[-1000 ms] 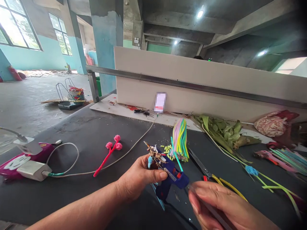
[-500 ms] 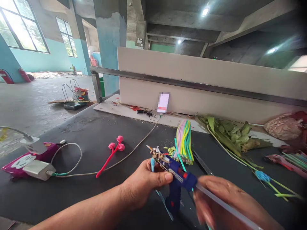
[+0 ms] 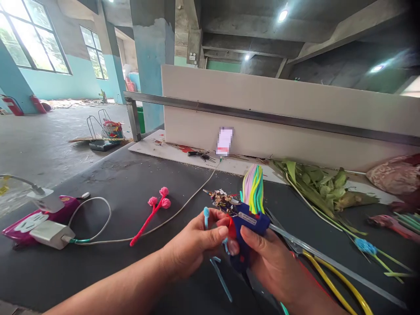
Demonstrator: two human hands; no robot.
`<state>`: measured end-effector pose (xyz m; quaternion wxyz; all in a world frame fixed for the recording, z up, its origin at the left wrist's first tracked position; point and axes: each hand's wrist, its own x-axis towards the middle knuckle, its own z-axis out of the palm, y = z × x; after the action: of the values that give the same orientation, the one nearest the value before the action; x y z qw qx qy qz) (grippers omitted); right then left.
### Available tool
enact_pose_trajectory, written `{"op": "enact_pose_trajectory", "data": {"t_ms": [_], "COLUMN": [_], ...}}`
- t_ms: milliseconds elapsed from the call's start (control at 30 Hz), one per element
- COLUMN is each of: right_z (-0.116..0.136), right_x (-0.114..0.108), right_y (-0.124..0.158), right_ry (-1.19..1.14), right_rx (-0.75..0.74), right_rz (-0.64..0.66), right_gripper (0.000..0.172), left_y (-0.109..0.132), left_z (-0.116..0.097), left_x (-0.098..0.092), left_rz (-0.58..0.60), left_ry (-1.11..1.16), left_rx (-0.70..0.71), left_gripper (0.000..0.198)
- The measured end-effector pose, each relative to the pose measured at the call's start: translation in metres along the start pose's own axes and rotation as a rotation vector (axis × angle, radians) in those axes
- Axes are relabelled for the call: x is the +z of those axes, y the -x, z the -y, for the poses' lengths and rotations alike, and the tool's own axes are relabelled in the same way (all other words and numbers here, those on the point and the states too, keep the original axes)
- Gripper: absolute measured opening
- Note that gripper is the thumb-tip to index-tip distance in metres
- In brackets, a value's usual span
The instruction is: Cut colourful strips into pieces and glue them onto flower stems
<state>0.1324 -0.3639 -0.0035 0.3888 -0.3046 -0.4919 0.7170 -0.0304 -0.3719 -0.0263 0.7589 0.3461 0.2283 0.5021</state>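
Note:
My right hand (image 3: 278, 267) is wrapped round the handle of a dark blue hot glue gun (image 3: 252, 221), its nozzle end caked with dried, dirty residue and pointing left. A long clear glue stick (image 3: 334, 260) runs out of its back. Close by the gun's front, my left hand (image 3: 192, 243) is closed in a pinch on a light blue pipe cleaner (image 3: 206, 217), whose rounded tip shows above the fingers. A bent blue pipe cleaner (image 3: 221, 280) lies on the black table below. Left of the hands lies a pink pipe-cleaner branch (image 3: 147, 223) with round ends.
Behind the gun lies a bundle of coloured pipe cleaners (image 3: 254, 190). A yellow-handled tool (image 3: 352, 284) is at my right wrist. Leaves (image 3: 328, 188) lie back right, a lit phone (image 3: 225, 141) leans on the back panel, and a purple power strip (image 3: 62, 210) with a cable is left.
My right hand has moved from the glue stick at the gun's back to its handle. My left hand has come off the gun's body and still holds the blue pipe cleaner.

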Motion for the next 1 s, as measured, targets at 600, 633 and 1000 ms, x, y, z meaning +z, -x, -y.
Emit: {"op": "enact_pose_trajectory", "data": {"t_ms": [600, 633, 1000], "right_z": [-0.008, -0.007, -0.003], "right_x": [-0.029, -0.028, -0.022], "right_y": [-0.001, 0.0, 0.007], "right_ry": [0.338, 0.37, 0.475], "right_rx": [-0.016, 0.01, 0.013], "right_rz": [-0.073, -0.082, -0.118], "right_gripper": [0.037, 0.039, 0.038], "left_y": [-0.005, -0.005, -0.01], "left_z": [-0.011, -0.012, -0.012], "left_x": [-0.01, -0.009, -0.015], "left_rz": [-0.123, -0.128, -0.239], "left_ry": [-0.307, -0.276, -0.157], "left_rx": [-0.089, -0.093, 0.011], "left_gripper": [0.035, 0.035, 0.021]}}
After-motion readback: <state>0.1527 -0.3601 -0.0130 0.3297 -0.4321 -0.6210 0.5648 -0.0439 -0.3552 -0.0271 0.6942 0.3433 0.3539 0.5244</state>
